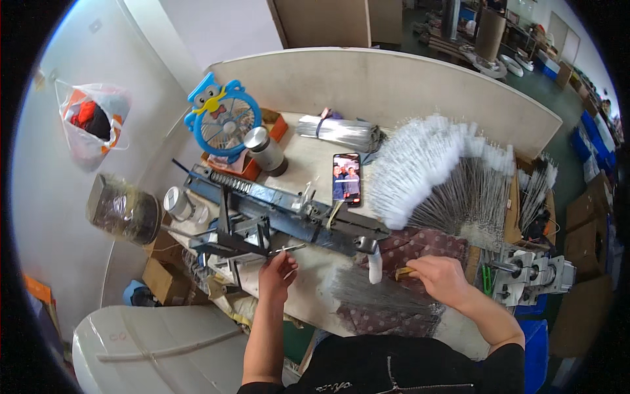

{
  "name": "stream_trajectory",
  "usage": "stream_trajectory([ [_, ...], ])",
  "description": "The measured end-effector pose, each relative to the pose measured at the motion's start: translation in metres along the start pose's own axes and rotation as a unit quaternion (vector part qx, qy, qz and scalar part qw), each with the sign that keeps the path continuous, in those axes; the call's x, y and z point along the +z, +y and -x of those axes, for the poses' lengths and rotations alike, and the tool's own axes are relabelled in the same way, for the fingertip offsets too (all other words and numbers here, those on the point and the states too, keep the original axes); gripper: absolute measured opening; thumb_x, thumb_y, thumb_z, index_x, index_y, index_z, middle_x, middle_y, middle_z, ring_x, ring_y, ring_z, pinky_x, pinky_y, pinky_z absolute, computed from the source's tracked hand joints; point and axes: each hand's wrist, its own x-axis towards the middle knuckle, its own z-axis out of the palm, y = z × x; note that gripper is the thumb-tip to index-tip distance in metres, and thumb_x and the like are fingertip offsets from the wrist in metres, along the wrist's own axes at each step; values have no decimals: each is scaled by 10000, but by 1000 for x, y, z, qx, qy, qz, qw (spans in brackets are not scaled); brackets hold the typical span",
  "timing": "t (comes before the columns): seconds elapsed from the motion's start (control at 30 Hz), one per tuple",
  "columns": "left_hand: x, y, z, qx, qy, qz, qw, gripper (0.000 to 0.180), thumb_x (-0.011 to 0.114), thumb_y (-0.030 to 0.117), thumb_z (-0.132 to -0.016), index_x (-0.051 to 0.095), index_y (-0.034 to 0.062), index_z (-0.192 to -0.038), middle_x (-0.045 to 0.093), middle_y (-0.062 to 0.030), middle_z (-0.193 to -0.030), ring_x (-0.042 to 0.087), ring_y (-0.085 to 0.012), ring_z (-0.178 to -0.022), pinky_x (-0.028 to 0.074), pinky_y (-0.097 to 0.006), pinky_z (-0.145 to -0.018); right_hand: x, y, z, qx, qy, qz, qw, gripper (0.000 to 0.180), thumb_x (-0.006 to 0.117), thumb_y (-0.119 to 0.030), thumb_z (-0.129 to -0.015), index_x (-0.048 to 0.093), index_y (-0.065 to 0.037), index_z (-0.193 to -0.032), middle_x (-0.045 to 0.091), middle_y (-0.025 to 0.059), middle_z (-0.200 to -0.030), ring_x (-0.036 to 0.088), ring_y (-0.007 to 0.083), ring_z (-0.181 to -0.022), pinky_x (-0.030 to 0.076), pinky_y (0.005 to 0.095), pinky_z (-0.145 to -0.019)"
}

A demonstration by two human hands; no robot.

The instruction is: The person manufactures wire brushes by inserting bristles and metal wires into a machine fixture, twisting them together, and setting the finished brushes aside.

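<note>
My left hand [278, 274] is at the near side of the black metal bench machine [289, 207], its fingers curled at a thin metal rod [289, 249]. What lies between those fingertips is too small to make out. To the right, my right hand [441, 278] is closed on a small yellow piece [403, 272], whose kind I cannot tell. Just left of that piece, a white-wrapped handle [375, 268] hangs from the machine's right end. A loose spread of fine metal wires [377, 289] lies below, partly over a brown dotted cloth [420, 244].
A large fanned pile of white-tipped wires [420, 164] fills the back right. Behind the machine are a phone [346, 178], a steel-lidded flask [265, 150], a blue toy-shaped fan [226, 121] and a wrapped silver bundle [338, 131]. A metal clamp-like device [535, 274] sits at right.
</note>
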Motion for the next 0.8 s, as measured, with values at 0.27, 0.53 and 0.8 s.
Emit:
stream_trajectory([
  [0.27, 83, -37, 64, 188, -107, -53, 975, 92, 623, 140, -863, 613, 48, -863, 625, -54, -759, 579, -133, -685, 446, -264, -636, -57, 13, -8, 22, 100, 16, 995, 214, 700, -86, -735, 689, -48, -945, 677, 93, -817, 625, 249, -727, 462, 325, -627],
  [0.53, 203, -86, 78, 91, -305, -58, 946, 182, 569, 193, -937, 609, 15, -942, 634, -39, -795, 562, -77, -701, 440, -213, -636, -63, 25, 5, 154, 62, -122, 979, 188, 709, -86, -759, 699, -27, -938, 666, 111, -774, 604, 227, -698, 460, 320, -634],
  [0.8, 219, -101, 79, 145, -338, -107, 924, 189, 551, 197, -948, 615, 19, -955, 623, -13, -785, 530, -51, -687, 422, -193, -633, -64, 38, 17, 167, 59, -223, 959, 193, 719, -85, -742, 695, -22, -923, 653, 96, -761, 600, 229, -703, 468, 321, -654],
])
